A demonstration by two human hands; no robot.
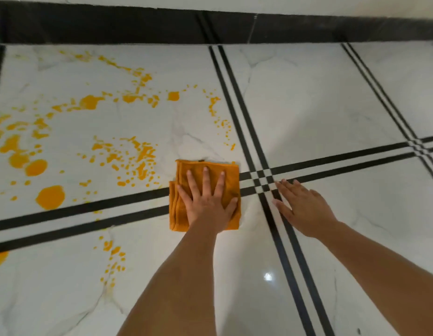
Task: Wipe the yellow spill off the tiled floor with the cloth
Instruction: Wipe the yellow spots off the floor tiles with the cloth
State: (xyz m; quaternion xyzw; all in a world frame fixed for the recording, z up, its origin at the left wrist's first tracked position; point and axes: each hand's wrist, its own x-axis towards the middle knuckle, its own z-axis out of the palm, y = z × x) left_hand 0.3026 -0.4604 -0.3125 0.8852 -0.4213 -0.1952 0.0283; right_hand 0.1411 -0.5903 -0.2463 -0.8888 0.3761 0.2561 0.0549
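My left hand [208, 204] lies flat on the cloth [184, 172], which runs lengthwise away from me. My right hand [305, 209] rests flat on tile [332, 105]; the spill [50, 197] lies leftward.

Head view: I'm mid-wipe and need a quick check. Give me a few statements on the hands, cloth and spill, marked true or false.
1. The left hand presses flat on the cloth, fingers spread. True.
2. The right hand grips a corner of the cloth. False: it rests flat on the bare floor, to the right of the cloth and apart from it.
3. Most of the yellow spill lies to the left of the cloth. True.
4. The cloth is spread out in a single layer. False: it is folded, with stacked edges showing along its left side.
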